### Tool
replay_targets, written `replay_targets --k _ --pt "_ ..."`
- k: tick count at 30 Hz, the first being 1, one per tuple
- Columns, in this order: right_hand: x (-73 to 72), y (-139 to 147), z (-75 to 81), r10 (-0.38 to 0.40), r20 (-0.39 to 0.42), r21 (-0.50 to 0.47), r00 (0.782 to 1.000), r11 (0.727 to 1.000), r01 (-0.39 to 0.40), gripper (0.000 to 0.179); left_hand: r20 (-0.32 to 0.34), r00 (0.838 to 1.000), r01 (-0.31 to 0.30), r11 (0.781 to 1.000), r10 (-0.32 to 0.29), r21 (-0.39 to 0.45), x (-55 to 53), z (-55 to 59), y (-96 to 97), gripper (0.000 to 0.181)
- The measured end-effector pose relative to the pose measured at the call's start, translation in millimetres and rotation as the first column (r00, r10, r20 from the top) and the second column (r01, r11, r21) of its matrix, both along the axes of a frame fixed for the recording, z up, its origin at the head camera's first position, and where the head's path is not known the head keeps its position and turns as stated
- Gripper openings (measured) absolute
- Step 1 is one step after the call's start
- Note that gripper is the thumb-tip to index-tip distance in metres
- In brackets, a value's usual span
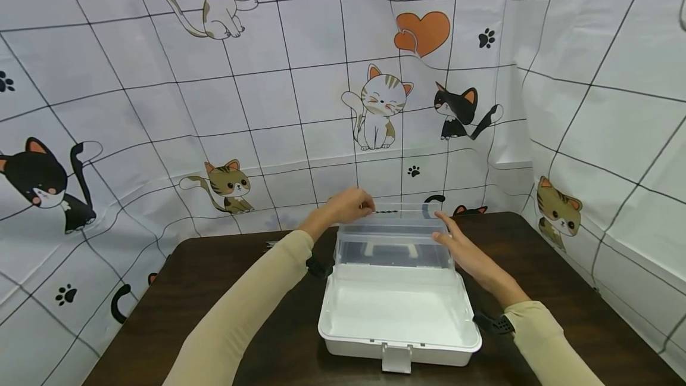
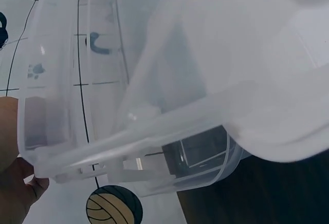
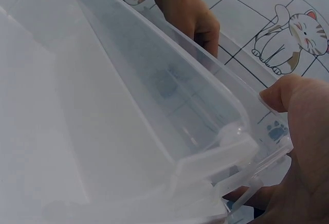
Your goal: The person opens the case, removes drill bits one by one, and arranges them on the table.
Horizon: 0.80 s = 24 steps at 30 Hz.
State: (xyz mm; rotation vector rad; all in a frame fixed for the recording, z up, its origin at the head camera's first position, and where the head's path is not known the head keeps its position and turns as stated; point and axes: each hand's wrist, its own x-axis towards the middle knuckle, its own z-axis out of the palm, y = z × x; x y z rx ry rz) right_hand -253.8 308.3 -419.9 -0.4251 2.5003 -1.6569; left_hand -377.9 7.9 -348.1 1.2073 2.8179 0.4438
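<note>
A white plastic storage box (image 1: 396,302) stands open, its clear, see-through upper parts raised at the back. At the far left corner of the clear lid (image 1: 404,212), my left hand (image 1: 348,204) grips the edge with curled fingers. My right hand (image 1: 463,249) holds the opposite side, thumb (image 3: 280,98) on the near face and fingers underneath. A clear tray (image 3: 159,80) slants between the lid and the white base. In the left wrist view only part of the left hand (image 2: 15,172) shows at the lid's end.
The box rests on a dark brown table (image 1: 225,308). Its front latch (image 1: 396,358) hangs down. Some small thin items (image 1: 271,243) lie near the table's back edge, left of the box. A cat-print sheet (image 1: 300,106) covers the walls behind and at the right.
</note>
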Motion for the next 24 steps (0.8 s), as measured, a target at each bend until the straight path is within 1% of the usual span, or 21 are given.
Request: replay_targets --k 6,9,14,18,21,24 --pt "-0.1 0.5 0.2 -0.001 -0.002 -0.005 1.000 1.000 0.001 0.068 -0.054 0.999 0.000 0.998 0.004 0.061 0.6 4.1 -6.7 0.018" --pt "0.6 0.3 0.2 -0.004 -0.002 -0.005 1.000 1.000 0.004 0.068 -0.060 0.998 0.005 0.996 0.001 0.093 2.4 7.6 -12.6 0.020" --pt "-0.5 -4.3 -0.8 0.008 0.002 -0.005 1.000 1.000 -0.008 0.069 -0.042 0.999 -0.021 0.991 0.026 0.131 7.8 13.8 -37.1 0.023" --pt "-0.9 -4.0 0.1 0.012 0.002 -0.003 1.000 1.000 -0.012 0.070 -0.053 0.997 -0.055 0.988 0.064 0.146 10.4 16.6 -59.1 0.022" --pt "-0.7 -2.5 0.6 0.005 0.002 0.002 1.000 1.000 -0.005 0.071 -0.063 0.995 -0.066 0.984 0.077 0.164 10.6 14.7 -76.0 0.021" --pt "-0.1 -1.6 0.6 0.003 -0.001 0.007 1.000 1.000 -0.003 0.071 -0.058 0.994 -0.080 0.979 0.093 0.189 11.1 9.7 -94.5 0.021"
